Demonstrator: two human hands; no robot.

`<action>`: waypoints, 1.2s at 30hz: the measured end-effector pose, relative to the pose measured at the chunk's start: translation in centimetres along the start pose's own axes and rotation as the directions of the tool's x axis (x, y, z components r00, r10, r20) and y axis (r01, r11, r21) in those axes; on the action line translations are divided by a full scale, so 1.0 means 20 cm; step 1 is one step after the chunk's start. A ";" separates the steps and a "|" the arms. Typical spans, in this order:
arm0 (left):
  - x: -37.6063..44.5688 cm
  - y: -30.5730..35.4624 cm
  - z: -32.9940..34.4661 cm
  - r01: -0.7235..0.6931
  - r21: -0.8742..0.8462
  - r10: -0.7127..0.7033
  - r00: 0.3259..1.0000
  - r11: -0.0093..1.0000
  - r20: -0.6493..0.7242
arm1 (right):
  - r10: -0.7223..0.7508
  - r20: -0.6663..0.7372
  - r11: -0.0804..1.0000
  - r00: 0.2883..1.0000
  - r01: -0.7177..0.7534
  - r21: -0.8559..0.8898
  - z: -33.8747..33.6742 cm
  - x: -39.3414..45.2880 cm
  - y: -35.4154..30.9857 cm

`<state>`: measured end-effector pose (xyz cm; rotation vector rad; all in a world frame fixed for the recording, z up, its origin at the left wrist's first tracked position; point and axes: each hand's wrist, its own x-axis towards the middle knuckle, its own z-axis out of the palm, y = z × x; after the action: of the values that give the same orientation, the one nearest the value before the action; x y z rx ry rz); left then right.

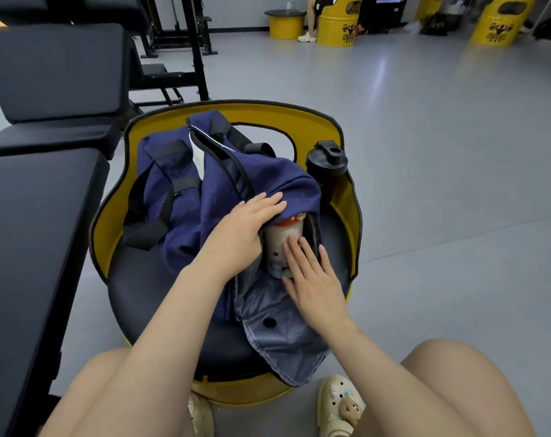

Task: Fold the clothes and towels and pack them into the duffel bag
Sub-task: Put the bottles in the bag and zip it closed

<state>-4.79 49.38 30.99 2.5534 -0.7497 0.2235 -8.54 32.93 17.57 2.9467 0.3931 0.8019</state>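
Navy duffel bag (204, 184) lying in centre frame on the black seat cushion of a yellow barrel chair (299, 110), black straps slack across its left side, white tag (197, 159) sticking up near the zip, print too small to read. Left hand (252, 222) flat on the bag's navy edge, fingers straight and relaxed, gripping nothing. Right hand (308, 272) just below and right of it, fingers straight, pressed against a cream cup (278, 244) with a red top and small cartoon prints, any lettering unreadable. Cup half tucked under the bag's opening, resting on grey lining (277, 335) spilled toward lower centre. Black shaker bottle (326, 167) upright on the seat at the bag's right. Yellow drums (496, 22) in the upper right of the frame with a black muscle-figure logo, wording beneath blurred. Black gym benches (40, 200) along the left edge. Bare knees and cream clogs (338, 405) along the bottom
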 end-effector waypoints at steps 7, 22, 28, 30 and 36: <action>0.00 0.02 0.01 0.006 0.039 -0.007 1.000 0.999 0.018 | 0.030 0.030 0.998 0.999 -0.031 0.061 -0.01 0.02 -0.01; -0.02 0.03 0.06 -0.104 0.157 0.125 0.983 0.982 -0.131 | 0.651 0.264 0.312 0.712 -0.567 0.762 -0.18 0.31 0.31; -0.01 0.02 0.05 -0.097 0.134 0.114 0.985 0.986 -0.128 | 0.647 0.277 0.431 0.711 -0.640 0.636 -0.08 0.62 0.46; 0.00 0.02 0.05 -0.101 0.130 0.117 0.986 0.986 -0.121 | 0.644 0.263 0.473 0.718 -0.644 0.601 -0.05 0.71 0.49; 0.03 0.01 0.05 -0.106 0.135 0.124 0.983 0.985 -0.134 | 0.653 0.287 0.487 0.700 -0.679 0.549 0.03 0.90 0.54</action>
<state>-4.39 48.50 30.36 2.5817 -0.8542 0.5004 9.23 27.12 27.18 3.7860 -0.7453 0.7476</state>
